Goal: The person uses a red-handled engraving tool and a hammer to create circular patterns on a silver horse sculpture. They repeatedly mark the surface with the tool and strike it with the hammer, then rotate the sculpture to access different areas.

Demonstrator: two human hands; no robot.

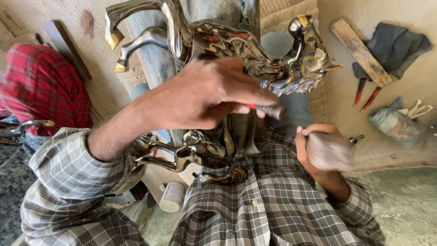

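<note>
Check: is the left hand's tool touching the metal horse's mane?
Cannot tell. In the head view, the tool in the left hand blurs just below the metal horse.

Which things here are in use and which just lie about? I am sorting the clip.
In use: shiny metal horse figure; red-handled chisel in left hand; blurred wooden mallet in right hand.
Lying about: wooden block; two red-handled tools; dark cloth; white tube.

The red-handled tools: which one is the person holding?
The red-handled tool in the left hand, pressed to the shiny metal horse. The other two lie on the floor beside a wooden block.
</note>
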